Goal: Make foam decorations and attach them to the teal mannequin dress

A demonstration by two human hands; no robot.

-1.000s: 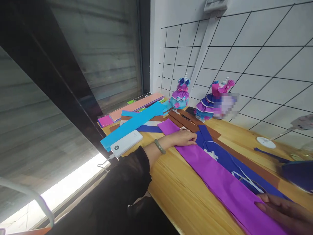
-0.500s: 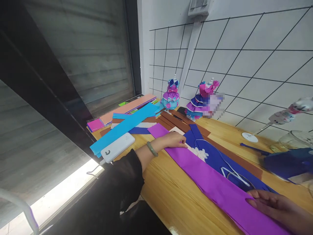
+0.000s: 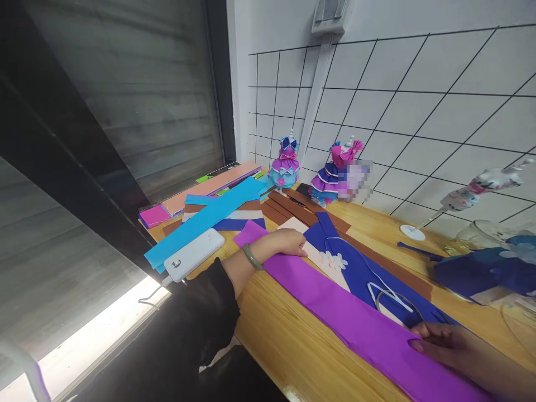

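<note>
A long purple strip (image 3: 335,307) lies diagonally across the wooden table. My left hand (image 3: 288,243), with a green bangle at the wrist, is closed at the strip's far part, fingers curled on its upper edge. Near the strip's closer end, my right hand (image 3: 439,340) pinches its upper edge between thumb and fingers. Beside the strip are a pale pink strip (image 3: 312,252) with white flower cutouts (image 3: 334,261) on it, and dark blue pieces (image 3: 360,273). A white cord (image 3: 389,296) loops over the blue material.
At the left lie light blue strips (image 3: 209,218) and a white power bank (image 3: 195,255) with a cable. Brown strips (image 3: 389,259) lie behind. Two small dressed forms (image 3: 285,167) stand by the wall. A white stand (image 3: 412,232) and glass bowl (image 3: 481,234) are at the right.
The purple strip has shifted toward the near left relative to the pink strip, with both hands on it, uncovering more of the pink. The whole view has moved slightly.
</note>
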